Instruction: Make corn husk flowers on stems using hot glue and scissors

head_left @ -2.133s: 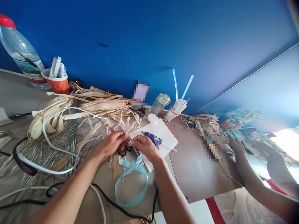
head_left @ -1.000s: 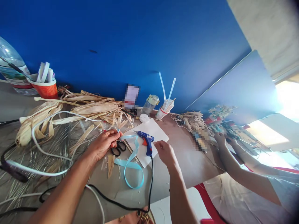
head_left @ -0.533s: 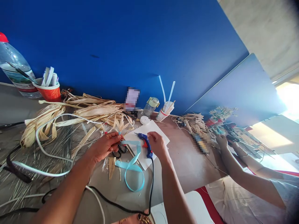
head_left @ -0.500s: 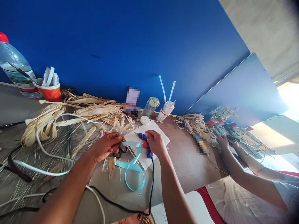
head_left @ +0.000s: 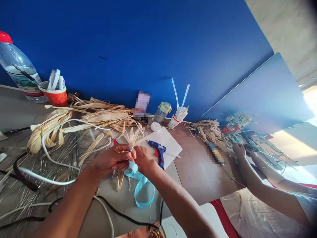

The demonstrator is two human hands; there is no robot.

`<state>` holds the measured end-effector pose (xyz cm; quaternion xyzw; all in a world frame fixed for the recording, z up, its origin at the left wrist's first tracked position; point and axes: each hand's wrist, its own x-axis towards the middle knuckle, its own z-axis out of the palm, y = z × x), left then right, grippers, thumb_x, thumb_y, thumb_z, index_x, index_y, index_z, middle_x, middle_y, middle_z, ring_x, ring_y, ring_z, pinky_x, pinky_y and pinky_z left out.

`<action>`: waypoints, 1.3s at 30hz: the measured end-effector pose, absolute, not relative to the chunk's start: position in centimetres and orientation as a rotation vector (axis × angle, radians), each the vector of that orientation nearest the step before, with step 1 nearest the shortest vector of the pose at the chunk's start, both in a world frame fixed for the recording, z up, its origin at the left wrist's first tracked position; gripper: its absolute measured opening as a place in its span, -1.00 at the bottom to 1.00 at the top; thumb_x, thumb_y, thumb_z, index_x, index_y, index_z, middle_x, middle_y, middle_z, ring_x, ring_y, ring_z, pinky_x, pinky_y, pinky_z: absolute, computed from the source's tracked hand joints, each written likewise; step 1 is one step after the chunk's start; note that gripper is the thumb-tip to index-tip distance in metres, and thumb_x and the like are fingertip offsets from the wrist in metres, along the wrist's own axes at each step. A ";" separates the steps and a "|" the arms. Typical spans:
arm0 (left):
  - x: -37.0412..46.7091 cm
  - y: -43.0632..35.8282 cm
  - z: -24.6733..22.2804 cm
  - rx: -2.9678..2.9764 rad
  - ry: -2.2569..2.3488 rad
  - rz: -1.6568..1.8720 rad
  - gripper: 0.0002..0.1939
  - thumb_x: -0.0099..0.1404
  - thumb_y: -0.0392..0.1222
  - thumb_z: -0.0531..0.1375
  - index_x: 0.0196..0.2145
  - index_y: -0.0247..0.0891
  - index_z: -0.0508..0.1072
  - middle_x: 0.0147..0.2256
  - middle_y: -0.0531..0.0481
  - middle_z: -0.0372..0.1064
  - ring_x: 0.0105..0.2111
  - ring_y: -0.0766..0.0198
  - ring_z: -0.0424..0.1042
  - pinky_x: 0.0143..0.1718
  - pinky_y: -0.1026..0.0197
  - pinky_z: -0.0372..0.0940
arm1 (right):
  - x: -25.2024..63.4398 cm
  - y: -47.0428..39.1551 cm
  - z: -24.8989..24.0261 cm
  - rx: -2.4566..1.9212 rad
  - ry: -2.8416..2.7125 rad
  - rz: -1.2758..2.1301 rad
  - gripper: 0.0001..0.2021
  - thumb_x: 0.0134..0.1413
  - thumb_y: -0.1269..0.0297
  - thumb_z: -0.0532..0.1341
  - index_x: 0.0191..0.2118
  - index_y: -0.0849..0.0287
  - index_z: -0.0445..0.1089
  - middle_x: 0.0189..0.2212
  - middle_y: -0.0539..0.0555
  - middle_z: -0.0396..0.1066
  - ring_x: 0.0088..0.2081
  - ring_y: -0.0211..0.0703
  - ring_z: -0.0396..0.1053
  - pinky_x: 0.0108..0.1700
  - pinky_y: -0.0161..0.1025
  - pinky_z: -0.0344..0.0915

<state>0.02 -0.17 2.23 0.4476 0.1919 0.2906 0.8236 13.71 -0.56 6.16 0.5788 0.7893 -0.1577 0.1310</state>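
Head view: just below and left of the frame's centre, I have the husk flower [head_left: 132, 136] pinched in the left hand [head_left: 116, 157]; the right hand [head_left: 143, 160] meets it, fingertips mostly hidden, so I can't tell whether they grip the blue ribbon [head_left: 142, 180]. For what looks like wrapping, I'd steady the neck and keep each turn flat and taut. Half a second ago the right hand was beside the glue gun [head_left: 161, 151], right of centre

It looks like a craft workshop. Husks [head_left: 107, 115] lie by the table's [head_left: 195, 165] back edge; a glue gun [head_left: 161, 153] and ribbon [head_left: 141, 182] lie nearer its front.
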 end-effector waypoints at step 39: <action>1.9 1.2 1.6 1.105 1.185 0.883 -0.79 0.15 -0.02 0.22 -0.47 -0.21 0.37 -0.50 -0.05 0.50 -0.77 0.42 0.08 -0.73 0.30 -0.05 | 21.3 -8.6 5.2 1.846 1.858 -2.570 -0.71 -0.13 0.14 0.29 -0.28 0.19 0.34 -0.59 -0.07 0.33 -0.56 -0.33 0.21 -0.49 -0.34 0.03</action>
